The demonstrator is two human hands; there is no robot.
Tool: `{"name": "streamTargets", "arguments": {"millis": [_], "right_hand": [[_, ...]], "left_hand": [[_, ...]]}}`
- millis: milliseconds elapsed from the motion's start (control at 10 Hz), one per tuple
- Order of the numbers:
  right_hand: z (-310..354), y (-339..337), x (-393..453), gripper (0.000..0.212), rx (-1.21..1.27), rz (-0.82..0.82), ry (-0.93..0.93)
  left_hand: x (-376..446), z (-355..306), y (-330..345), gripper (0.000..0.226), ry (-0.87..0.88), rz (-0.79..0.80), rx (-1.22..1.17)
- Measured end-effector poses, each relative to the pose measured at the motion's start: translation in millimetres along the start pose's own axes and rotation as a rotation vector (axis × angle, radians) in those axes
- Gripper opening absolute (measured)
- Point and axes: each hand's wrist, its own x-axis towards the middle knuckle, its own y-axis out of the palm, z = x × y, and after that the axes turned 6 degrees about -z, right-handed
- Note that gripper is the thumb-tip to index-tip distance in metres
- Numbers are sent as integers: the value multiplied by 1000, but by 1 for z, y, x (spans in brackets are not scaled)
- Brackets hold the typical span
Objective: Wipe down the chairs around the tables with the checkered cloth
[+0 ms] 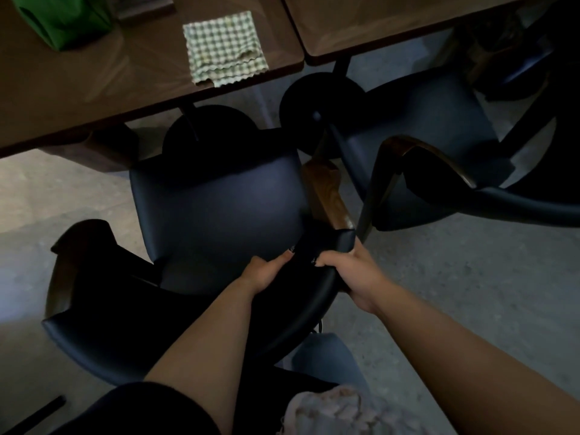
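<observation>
Green bag at 11 o'clock on the surface; dark tray beside it. Grey floor; black rod at 8 o'clock.

Dim frame overall, underexposed. Brightest patches are the floor at right and a pale strip at the left edge, so light seems to come in from the sides. Near chair seat shows a faint bluish sheen; its backrest and the space under the tables go almost to black, detail lost. Table top is evenly lit, soft streaky reflections, no hard glare. Checkered cloth reads slightly soft. Wide-angle bend: table edges slant and curve toward the corners. Forearms at the bottom are soft, mild noise throughout.
</observation>
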Motion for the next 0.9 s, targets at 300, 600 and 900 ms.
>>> {"name": "streamTargets", "arguments": {"millis": [300,600,900], "right_hand": [[1,3,-8,49,-70,-7,-8],[22,-3,-41,10,-492,-39,-150],[26,-14,-96,64,-1241,-134,-737]], "left_hand": [[-29,-5,-3,63,112,-112,246],[-106,-1,-26,50,232,-203,335],[-197,-15,-60,33,493,-380,599]]}}
